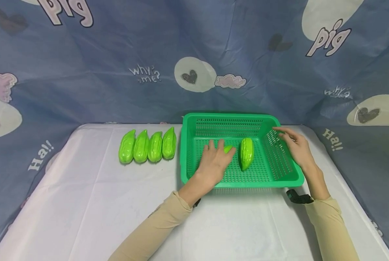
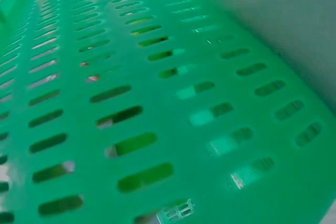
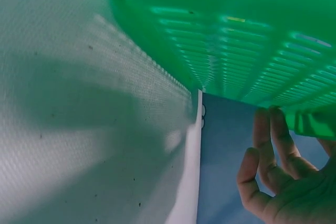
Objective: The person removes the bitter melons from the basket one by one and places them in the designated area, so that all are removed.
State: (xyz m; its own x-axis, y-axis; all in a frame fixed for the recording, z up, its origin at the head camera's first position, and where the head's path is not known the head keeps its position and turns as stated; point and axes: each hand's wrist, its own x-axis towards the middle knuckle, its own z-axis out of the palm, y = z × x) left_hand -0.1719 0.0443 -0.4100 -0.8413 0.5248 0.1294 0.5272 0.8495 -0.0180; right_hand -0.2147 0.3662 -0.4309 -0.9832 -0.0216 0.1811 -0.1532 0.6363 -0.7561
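My left hand [image 1: 214, 161] reaches down inside a green plastic basket [image 1: 233, 183], its fingers and thumb curved round a light green bitter melon. Only the end of that bitter melon [image 1: 227, 149] shows, between thumb and forefinger; the hand covers the rest. Beside it on the basket floor lies another bitter melon [image 1: 247, 154], pointing toward me. My right hand [image 1: 297, 148] is at the basket's right rim, fingers relaxed and apart. In the right wrist view, fingertips of that hand [image 3: 294, 182] are right at the basket's rim. The left wrist view shows only the slotted basket wall [image 2: 157, 103].
Left of the basket, several bitter melons [image 1: 155, 146] lie in a row on the white-covered table [image 1: 132, 210]. Behind the table hangs a blue printed cloth [image 1: 116, 43]. The basket's raised walls surround the left hand.
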